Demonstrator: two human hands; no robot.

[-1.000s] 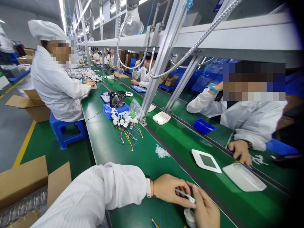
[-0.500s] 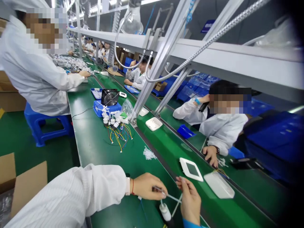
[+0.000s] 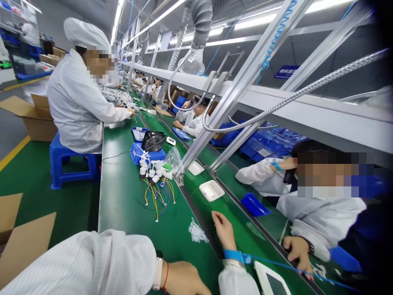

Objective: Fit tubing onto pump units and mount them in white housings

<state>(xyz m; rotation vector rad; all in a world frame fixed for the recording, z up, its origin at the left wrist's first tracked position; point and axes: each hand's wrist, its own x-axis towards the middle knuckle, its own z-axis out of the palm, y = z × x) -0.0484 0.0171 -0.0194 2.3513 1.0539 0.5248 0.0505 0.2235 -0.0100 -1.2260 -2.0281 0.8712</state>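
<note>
At the bottom edge, the back of my left hand (image 3: 182,278) shows beyond a white sleeve; its fingers are cut off by the frame, so what it holds is hidden. My right hand (image 3: 224,230) reaches forward over the green belt, a blue strap (image 3: 235,255) around its wrist. Its thumb and fingers are drawn together, and anything between them is too small to make out. Just left of it lies a pile of small clear rings (image 3: 196,231). A white device with a grey screen (image 3: 272,280) lies by my right sleeve, partly cut off.
Wired white parts (image 3: 152,174) lie before a blue bin (image 3: 135,155) and a black fan (image 3: 153,141). White housings (image 3: 211,190) sit on the belt. Metal posts (image 3: 215,119) rise from the bench. A co-worker (image 3: 82,94) sits at left, another person's hand (image 3: 297,252) rests at right.
My right hand has moved forward and left, away from my left hand, towards the rings. The view has shifted, so my left hand and the white tube part now lie lower or out of frame.
</note>
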